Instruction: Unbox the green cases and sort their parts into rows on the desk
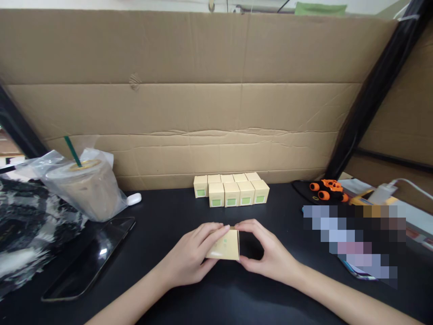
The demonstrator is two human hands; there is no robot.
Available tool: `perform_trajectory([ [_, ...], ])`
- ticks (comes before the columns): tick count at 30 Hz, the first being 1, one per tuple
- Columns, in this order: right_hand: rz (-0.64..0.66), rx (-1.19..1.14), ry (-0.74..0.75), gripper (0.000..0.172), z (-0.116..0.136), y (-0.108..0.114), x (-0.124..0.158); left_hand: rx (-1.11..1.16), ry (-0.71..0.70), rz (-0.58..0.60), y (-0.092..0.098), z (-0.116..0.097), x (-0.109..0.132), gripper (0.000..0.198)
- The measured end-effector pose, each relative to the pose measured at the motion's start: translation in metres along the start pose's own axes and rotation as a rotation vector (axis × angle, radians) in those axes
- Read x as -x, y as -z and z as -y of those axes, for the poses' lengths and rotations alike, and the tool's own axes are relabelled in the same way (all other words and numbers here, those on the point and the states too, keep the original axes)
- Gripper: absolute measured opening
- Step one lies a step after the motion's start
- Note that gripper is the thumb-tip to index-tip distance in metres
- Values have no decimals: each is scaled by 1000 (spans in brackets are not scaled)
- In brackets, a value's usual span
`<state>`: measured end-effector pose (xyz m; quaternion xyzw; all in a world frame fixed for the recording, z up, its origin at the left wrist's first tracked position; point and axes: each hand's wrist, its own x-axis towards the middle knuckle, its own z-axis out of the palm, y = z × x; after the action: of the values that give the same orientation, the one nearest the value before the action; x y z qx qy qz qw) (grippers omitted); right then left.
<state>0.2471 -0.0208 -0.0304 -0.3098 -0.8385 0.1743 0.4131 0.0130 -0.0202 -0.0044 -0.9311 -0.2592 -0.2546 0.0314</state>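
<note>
A small pale-yellow cardboard box (223, 246) is held low over the black table in front of me, its right end facing my right hand. My left hand (199, 250) is closed around its left part, fingers over the top and thumb beneath. With fingertips at the upper right edge and thumb at the lower right corner, my right hand (267, 253) pinches the box's right end. Behind it, several matching small boxes (232, 196) with green labels stand in two rows close to the cardboard wall.
On the left are a bagged iced drink (89, 189) with a green straw, a white earbud case (134, 199), a dark phone (91, 257) and a black-and-white bundle (30, 225). An orange toy car (329, 189), a white charger (382, 194) and a blurred-out item lie right. Cardboard (189, 108) closes off the back.
</note>
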Motion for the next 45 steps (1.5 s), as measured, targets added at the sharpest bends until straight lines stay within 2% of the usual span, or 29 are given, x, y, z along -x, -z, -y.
perform_trajectory([
  [9, -14, 48, 15, 51, 2, 0, 2, -5, 3, -9, -2, 1, 3, 60],
  [14, -151, 68, 9, 37, -2, 0, 4, 21, 70, -61, -4, 1, 2, 65],
  [16, -153, 46, 22, 34, -2, 0, 5, 4, 113, -84, -3, 2, 2, 69],
  [19, -37, 0, 99, 26, 5, 2, 6, -43, 179, -78, 0, 3, 2, 74],
  [23, 244, 94, 300, 17, 16, 7, 3, -55, 263, -2, 9, 0, -1, 75],
  [26, 304, 146, 329, 15, 18, 8, 2, -124, 247, 45, 12, -3, -2, 72],
  [29, 243, 128, 269, 20, 15, 4, 4, -200, 153, 32, 11, -2, 0, 65],
  [32, 181, 105, 192, 42, 11, 1, 6, -235, 56, -13, 9, -1, 1, 59],
  [35, 155, 127, 144, 60, 9, -1, 6, -253, 28, -2, 7, -2, 1, 66],
  [39, 179, 165, 165, 57, 9, 0, 5, -280, 21, 28, 7, -3, 1, 65],
  [45, 180, 156, 198, 54, 6, 7, 8, -305, -11, 30, 5, -1, 3, 46],
])
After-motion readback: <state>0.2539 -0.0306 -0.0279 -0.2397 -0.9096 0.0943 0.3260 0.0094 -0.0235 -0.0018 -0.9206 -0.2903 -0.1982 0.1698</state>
